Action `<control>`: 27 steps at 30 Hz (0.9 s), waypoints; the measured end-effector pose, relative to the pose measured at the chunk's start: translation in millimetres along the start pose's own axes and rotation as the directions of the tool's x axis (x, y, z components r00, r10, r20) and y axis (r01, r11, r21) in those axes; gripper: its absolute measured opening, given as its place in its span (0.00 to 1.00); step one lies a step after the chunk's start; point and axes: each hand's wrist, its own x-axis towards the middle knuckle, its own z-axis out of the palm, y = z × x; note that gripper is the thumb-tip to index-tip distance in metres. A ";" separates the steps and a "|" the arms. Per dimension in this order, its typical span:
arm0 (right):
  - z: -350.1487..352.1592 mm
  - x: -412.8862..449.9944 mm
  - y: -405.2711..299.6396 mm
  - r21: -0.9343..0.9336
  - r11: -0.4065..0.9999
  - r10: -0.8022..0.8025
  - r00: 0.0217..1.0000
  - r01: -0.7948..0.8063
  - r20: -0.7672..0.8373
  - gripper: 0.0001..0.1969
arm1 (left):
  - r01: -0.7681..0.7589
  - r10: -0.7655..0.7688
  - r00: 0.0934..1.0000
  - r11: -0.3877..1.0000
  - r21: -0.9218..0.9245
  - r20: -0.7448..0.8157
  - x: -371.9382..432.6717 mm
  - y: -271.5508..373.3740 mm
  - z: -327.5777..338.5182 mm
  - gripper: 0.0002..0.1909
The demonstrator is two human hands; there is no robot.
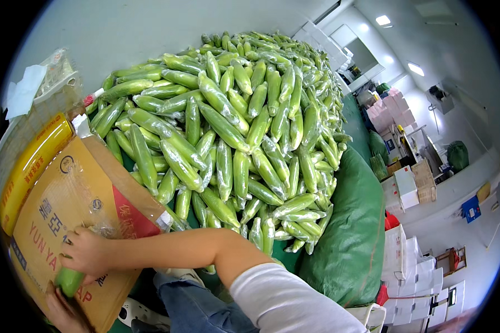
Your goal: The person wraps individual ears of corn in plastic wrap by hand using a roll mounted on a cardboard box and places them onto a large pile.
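Note:
My right hand (85,254) grips a green ear of corn in its husk (70,281) above a printed cardboard carton (87,183). Clear plastic film (104,229) shows just beyond that hand's fingers. At the lower left, my left hand (62,310) has its fingers on the near end of the same ear; its palm is partly hidden. A yellow film roll (31,170) with printing lies along the carton's far-left edge. Beyond my right forearm rises a large heap of green corn ears (241,137), many of them wrapped in shiny clear film.
A stuffed green sack (350,237) leans at the heap's right side. A plastic crate (37,102) with a pale paper (25,91) stands at the left, by the wall. White boxes (416,279) are stacked at the right. A white shoe (143,314) shows under the carton.

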 end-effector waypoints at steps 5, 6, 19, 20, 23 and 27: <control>-5.1 -3.7 -39.5 0.076 0.997 0.000 0.987 -0.012 0.159 0.30 | -0.014 0.047 0.970 0.990 -0.140 0.237 -53.7 7.8 -28.1 0.21; -11.6 -12.0 -42.9 0.098 0.994 0.029 0.971 -0.054 0.237 0.29 | -0.059 0.087 0.972 0.990 -0.129 0.219 -60.5 20.4 -37.8 0.23; 12.4 102.5 32.3 -0.145 0.967 -0.171 0.956 0.209 0.238 0.31 | -0.110 0.214 0.844 0.967 -0.232 0.492 117.7 -90.5 45.6 0.33; 11.6 105.2 31.8 -0.128 0.973 -0.149 0.945 0.193 0.292 0.31 | -0.091 0.193 0.811 0.974 -0.206 0.553 118.3 -87.1 46.5 0.33; -24.7 85.6 8.2 -0.015 0.987 -0.136 0.882 0.160 0.451 0.27 | -0.115 0.159 0.805 0.987 -0.114 0.571 121.3 -74.7 48.8 0.34; -71.3 47.2 -25.7 0.196 0.976 -0.212 0.627 0.095 0.750 0.28 | -0.116 0.157 0.850 0.987 -0.111 0.503 111.6 -68.9 49.5 0.33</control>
